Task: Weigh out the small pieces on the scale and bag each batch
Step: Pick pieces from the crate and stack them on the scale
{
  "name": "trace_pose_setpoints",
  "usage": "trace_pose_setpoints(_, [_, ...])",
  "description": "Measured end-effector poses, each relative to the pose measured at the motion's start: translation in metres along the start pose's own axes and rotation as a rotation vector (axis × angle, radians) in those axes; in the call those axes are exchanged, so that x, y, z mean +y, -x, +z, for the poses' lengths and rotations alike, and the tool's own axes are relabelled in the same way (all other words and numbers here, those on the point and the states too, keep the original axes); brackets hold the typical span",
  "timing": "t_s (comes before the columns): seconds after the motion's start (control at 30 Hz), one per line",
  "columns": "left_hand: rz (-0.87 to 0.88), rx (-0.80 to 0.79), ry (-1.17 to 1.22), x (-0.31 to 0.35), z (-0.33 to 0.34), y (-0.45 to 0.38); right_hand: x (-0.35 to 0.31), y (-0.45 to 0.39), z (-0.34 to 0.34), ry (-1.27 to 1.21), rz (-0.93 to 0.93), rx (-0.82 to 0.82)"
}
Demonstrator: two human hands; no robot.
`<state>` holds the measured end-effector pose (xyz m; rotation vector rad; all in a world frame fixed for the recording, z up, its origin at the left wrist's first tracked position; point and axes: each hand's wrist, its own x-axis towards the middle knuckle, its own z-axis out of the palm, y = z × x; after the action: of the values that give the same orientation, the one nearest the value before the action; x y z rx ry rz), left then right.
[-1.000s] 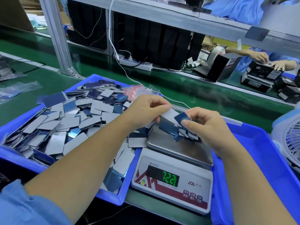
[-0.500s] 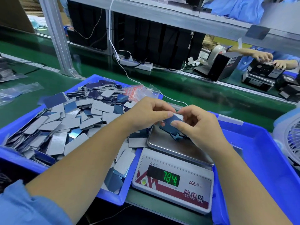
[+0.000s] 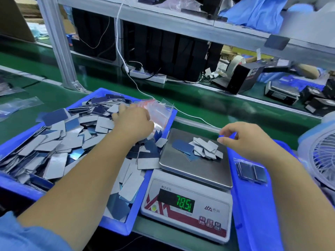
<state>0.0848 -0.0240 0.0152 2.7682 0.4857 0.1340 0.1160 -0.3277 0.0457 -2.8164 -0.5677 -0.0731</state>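
78.5 is shown on the scale; a batch of small pieces is piled on its pan. Left hand is laid on the clear bags, grip hidden, presumably to fetch one. Right hand is held loosely curled, empty, just beside the pile.

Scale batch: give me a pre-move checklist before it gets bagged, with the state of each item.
1. Batch of pieces lies fully on the scale pan: ok.
2. Display is lit and shows digits; whether they match the target: cannot tell.
3. Right hand off the pan, holding nothing: ok.
4. Left hand at the red-striped bags in the left bin; whether it grips one: cannot tell.
5. Right bin has room beside the filled bag: ok.
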Motion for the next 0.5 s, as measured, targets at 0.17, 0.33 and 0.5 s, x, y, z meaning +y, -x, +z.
trace_pose_setpoints(0.17, [0.535,-0.09,0.327,0.021,0.004,0.026,0.01,0.008,0.027,-0.219,-0.019,0.023])
trace_pose_setpoints(0.33, [0.734,-0.191,0.074,0.04,0.019,0.034,0.0,0.012,0.032,-0.216,-0.116,-0.117])
trace_pose_setpoints(0.5, [0.751,-0.251,0.107,0.034,0.018,0.032,-0.008,0.012,0.035,-0.142,-0.151,-0.162])
